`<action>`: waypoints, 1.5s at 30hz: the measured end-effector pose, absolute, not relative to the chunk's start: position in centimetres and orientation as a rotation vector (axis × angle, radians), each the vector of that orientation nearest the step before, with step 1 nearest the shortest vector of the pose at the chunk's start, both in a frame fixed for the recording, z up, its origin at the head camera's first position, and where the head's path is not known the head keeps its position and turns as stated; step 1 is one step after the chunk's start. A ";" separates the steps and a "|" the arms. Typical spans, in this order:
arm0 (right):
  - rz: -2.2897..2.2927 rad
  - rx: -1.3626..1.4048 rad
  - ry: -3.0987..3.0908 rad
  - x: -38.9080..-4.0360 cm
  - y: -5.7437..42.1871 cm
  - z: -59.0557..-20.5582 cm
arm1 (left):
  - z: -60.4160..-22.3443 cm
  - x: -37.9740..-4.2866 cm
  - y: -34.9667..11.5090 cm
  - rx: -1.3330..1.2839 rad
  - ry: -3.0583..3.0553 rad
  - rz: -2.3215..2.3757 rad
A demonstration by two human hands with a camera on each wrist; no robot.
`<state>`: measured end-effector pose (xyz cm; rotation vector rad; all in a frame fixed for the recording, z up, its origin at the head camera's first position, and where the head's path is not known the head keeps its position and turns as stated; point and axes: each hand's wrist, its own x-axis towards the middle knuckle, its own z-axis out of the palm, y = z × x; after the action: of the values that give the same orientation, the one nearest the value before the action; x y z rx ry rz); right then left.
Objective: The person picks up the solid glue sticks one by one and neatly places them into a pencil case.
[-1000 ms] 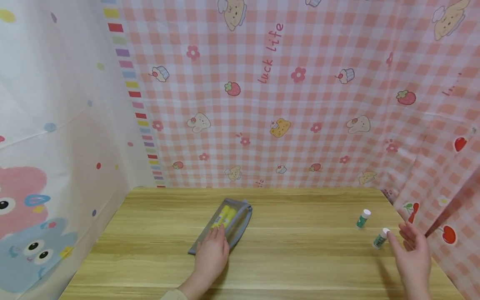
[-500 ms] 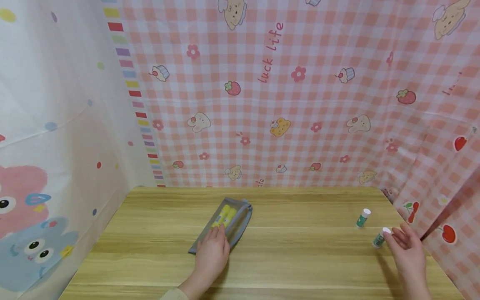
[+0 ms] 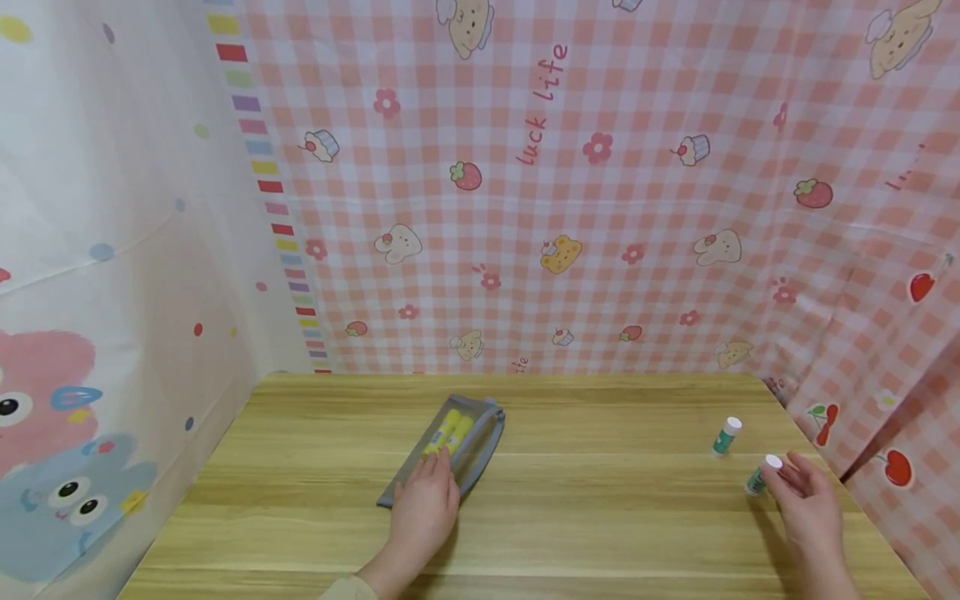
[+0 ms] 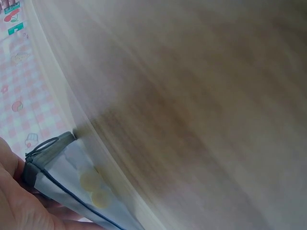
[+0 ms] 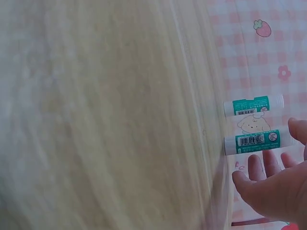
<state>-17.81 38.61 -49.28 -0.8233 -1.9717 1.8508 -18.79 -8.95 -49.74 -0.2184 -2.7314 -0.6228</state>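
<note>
My left hand (image 3: pixel 423 504) rests its fingers on a grey see-through zip pouch (image 3: pixel 468 454), which lies slanted left of the table's middle. Two yellow cylinders (image 3: pixel 453 427) show inside it; their kind is unclear. In the left wrist view the hand (image 4: pixel 21 206) lies along the pouch (image 4: pixel 72 191). At the right, a glue stick (image 3: pixel 756 481) with a white cap and green label stands upright. My right hand (image 3: pixel 813 512) is beside it, thumb close to the cap, fingers spread behind. The right wrist view shows space between the fingers and this glue stick (image 5: pixel 253 141).
A second glue stick (image 3: pixel 725 437) stands upright just behind and left of the first. The wood-grain table (image 3: pixel 600 517) ends at a pink checked cloth (image 3: pixel 555 192) at the back. More cloth hangs at the right side, and a white patterned cloth (image 3: pixel 157 333) at the left.
My right hand has moved left, bringing its thumb and fingers closer around the nearer glue stick. The left hand and the pouch have stayed in place.
</note>
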 end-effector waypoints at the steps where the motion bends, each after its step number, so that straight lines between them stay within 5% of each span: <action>1: 1.849 -0.823 -1.976 -17.8 38.6 -49.4 | -49.7 -18.8 -9.0 -0.220 -2.728 -0.622; 45: 1.703 -0.659 -2.208 -18.3 36.2 -49.6 | -49.7 -18.8 -9.0 -0.229 -2.721 -0.599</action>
<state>-18.30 36.18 -49.56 -0.6590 -2.2082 1.7027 -18.82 -8.99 -49.73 -0.2287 -2.7210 -0.5990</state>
